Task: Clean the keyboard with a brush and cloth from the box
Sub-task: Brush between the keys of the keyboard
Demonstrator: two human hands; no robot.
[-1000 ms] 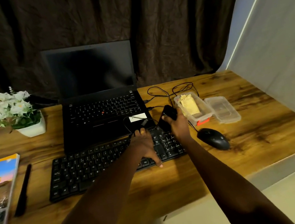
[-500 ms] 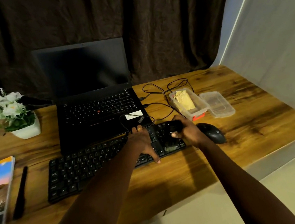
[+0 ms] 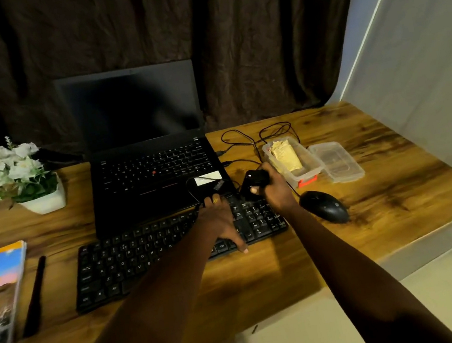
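While right grip (image 3: 277, 192) clamps brush (image 3: 256, 179), left grip (image 3: 221, 220) flat on keyboard (image 3: 131, 256), cloth (image 3: 286, 155) in box (image 3: 312, 169)

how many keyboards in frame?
2. The standalone keyboard lies at the front of the desk, under the left hand; the other is built into the laptop just behind it. None looks hidden.

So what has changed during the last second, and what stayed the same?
The right hand, gripping the brush, swept toward the person over the right end of the keyboard, then back to its far corner near the box. The left hand stayed pressed on the keys; cloth and mouse unmoved.
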